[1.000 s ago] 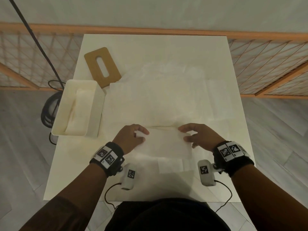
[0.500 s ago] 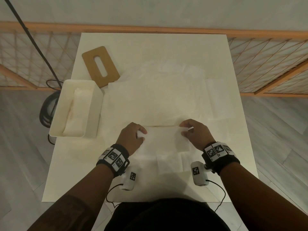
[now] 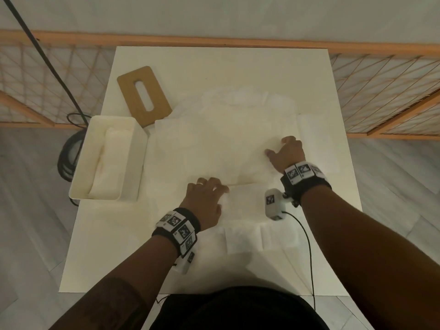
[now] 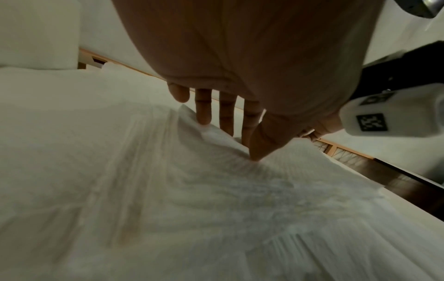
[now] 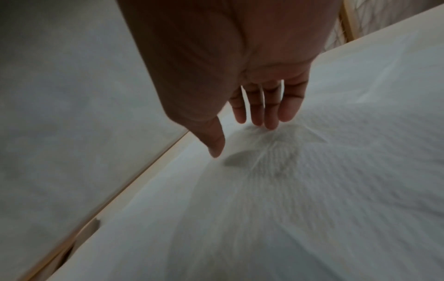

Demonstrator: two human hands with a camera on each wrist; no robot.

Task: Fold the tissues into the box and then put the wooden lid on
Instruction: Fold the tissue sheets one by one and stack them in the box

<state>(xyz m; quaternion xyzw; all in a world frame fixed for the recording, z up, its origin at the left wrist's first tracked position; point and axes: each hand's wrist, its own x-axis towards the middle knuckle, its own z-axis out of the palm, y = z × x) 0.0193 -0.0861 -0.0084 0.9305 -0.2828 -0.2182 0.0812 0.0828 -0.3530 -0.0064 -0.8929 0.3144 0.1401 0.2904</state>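
Two hands on thin white tissue sheets (image 3: pixel 214 148)
Left hand (image 3: pixel 205 203) pins a fold, fingers straight; right hand (image 3: pixel 287 154) presses flat, fingers relaxed, gripping nothing, mid-counter (image 3: pixel 214 63)

Thin white tissues (image 3: pixel 221 148) with a fine embossed, matt texture lie crumpled on a smooth off-white table (image 3: pixel 238 65). Left of the tissues, a brown wooden lid (image 3: pixel 156 101) looks matt; the white box (image 3: pixel 133 163) appears smooth, faintly glossy plastic.
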